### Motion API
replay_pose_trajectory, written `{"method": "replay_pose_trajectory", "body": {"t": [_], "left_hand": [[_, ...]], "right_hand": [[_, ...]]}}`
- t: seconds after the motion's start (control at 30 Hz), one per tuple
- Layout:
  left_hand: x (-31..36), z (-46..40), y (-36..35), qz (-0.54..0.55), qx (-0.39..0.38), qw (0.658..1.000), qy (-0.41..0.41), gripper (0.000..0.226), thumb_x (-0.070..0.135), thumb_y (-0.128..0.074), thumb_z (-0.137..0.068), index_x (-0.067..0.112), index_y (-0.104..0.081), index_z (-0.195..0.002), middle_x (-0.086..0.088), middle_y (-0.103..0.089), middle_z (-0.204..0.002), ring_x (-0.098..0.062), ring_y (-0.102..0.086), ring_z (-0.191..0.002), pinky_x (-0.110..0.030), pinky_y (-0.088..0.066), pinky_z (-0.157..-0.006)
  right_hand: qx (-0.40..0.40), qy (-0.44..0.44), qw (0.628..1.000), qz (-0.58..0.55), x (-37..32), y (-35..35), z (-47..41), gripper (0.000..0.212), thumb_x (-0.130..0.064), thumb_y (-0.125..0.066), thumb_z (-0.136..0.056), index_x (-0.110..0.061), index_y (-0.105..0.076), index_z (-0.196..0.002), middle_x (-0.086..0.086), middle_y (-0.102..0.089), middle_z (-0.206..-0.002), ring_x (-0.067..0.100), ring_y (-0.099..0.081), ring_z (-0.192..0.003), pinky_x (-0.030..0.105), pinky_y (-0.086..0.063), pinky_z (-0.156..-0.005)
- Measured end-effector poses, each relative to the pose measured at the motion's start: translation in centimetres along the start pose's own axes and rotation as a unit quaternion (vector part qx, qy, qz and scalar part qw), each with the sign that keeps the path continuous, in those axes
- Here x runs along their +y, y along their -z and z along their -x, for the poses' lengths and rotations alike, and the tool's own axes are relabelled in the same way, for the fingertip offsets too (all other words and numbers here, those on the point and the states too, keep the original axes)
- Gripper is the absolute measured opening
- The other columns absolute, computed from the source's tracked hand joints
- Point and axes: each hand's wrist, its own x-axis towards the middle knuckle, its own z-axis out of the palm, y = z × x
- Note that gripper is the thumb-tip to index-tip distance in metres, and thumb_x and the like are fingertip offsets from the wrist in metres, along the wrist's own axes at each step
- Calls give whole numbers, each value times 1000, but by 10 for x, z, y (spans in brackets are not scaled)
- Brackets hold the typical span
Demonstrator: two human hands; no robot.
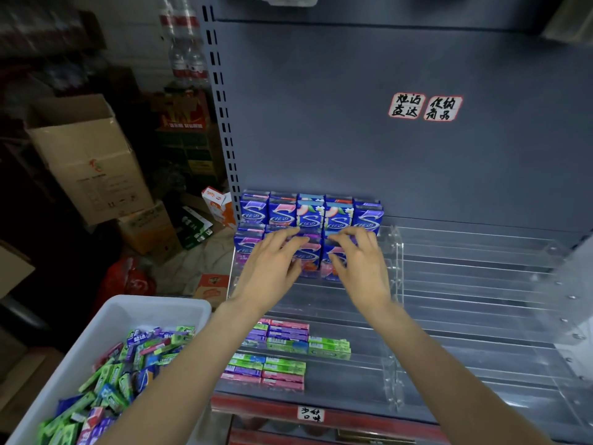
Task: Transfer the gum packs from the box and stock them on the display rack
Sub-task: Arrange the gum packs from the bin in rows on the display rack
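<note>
Both hands reach to the blue gum packs [309, 216] standing in rows on the clear display rack [465, 284]. The left hand [272, 268] and right hand [359, 264] touch the lower row with spread fingers, gripping nothing. More gum fills the white box [106, 319] at the left.

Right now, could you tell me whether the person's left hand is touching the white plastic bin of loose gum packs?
Apart. The head view shows the left hand up on the blue gum boxes, well above the white bin.

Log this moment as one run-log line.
phase: arranging | left hand, right hand: on blue upright gum packs | clear acrylic display rack | white plastic box: loose packs remain
</note>
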Motion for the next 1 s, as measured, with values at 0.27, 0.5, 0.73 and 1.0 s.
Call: {"method": "replay_pose_trajectory", "body": {"t": [0.27, 0.5, 0.73, 1.0], "left_hand": [[-55, 59, 32, 108, 96, 986, 82, 26, 12, -63, -87, 17, -63, -112, 1, -63, -103, -16, -62, -91, -30, -51, -75], [-170, 147, 46, 141, 5, 959, 245, 17, 12, -61, -89, 17, -63, -105, 7, -65, -86, -15, -61, -77, -34, -52, -73], [-276, 202, 32, 189, -141, 927, 292, 17, 8, -57, -90, 15, -59, -106, 2, -64, -88, -15, -60, -77, -26, -49, -71], [-296, 233, -26, 229, -344, 879, 237, 44, 22, -61, -91, 12, -51, -133, -4, -55, -133, -20, -51, -121, -17, -34, -94]], "right_hand": [[-119, -1, 974, -195, -81, -15, 9, 22, -7, -53, -90, -12, -63, -110, 0, -56, -102, 14, -56, -85, 27, -46, -80], [-259, 15, 939, -225, -181, -94, 32, 22, -6, -52, -90, -12, -65, -106, 5, -59, -97, 17, -60, -83, 25, -45, -78], [-371, -128, 903, -174, -239, -190, 74, 37, -10, -52, -92, -11, -47, -129, 11, -46, -123, 24, -50, -115, 22, -36, -91], [-462, -280, 826, -159, -240, -229, 133, 89, -15, -57, -92, -20, 10, -150, 16, -18, -154, 33, -35, -134, 32, -33, -105]]}}
